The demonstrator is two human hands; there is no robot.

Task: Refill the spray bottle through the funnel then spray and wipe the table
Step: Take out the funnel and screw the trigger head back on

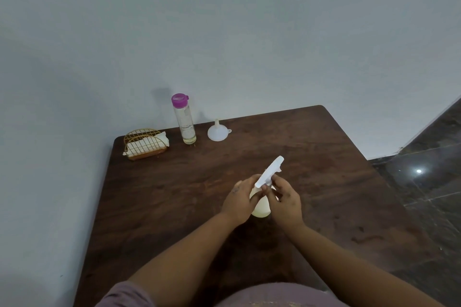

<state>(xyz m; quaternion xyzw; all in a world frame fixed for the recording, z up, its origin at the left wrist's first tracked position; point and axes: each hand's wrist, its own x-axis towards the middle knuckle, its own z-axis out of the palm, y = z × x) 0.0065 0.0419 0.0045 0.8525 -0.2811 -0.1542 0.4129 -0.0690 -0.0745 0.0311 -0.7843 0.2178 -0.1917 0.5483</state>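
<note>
Near the middle of the dark wooden surface (174, 194) stood the spray bottle (260, 204), pale and rounded, with the left hand (239, 200) wrapped around its body and the right hand (284, 200) pinched at the neck just under the white trigger head (270, 172), which tilted up and away. It looked as if the head was being unscrewed for refilling, though the collar was hidden behind the fingers and I could not tell how far it had loosened. From here the likeliest trouble was the bottle tipping or twisting with the cap if the left grip slackened, or the dip tube flicking drops across the wood as it came free. Later, pouring without the funnel seated squarely in the neck could spill liquid. Counted: one spray bottle, one white funnel (218, 132) resting mouth-down near the far edge, one clear bottle with a purple cap (185, 121) standing just left of it, and one gold wire holder (144, 143) with folded white cloth or napkins (149, 143) inside
</note>
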